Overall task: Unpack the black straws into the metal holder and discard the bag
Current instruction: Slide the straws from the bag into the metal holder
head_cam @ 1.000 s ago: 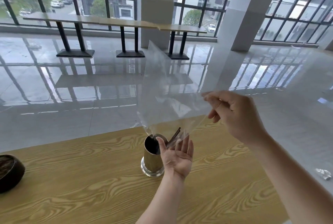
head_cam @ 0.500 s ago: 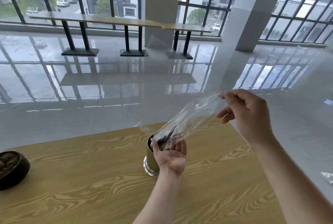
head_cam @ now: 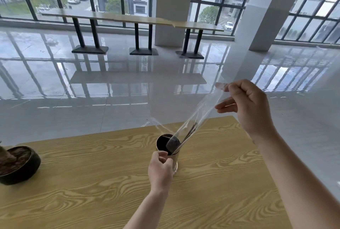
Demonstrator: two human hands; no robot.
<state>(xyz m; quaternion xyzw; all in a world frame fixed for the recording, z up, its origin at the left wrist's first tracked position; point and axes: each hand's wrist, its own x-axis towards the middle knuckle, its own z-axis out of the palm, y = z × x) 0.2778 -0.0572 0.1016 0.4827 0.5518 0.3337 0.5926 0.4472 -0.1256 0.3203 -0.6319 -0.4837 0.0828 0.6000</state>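
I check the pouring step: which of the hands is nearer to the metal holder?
Left. The left hand is against the metal holder; the right hand is raised up-right, pinching the bag.

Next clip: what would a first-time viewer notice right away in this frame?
The clear plastic bag stretched diagonally at centre, pinched at its top by the right hand. Its lower end feeds black straws into the metal holder on the wooden table, where the left hand grips.

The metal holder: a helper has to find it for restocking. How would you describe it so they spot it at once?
On the wood-grain table, look near the far edge, where the left hand grips it. The metal holder is an upright golden cylinder with a dark open mouth, unlike the low dark bowl at the table's left end.
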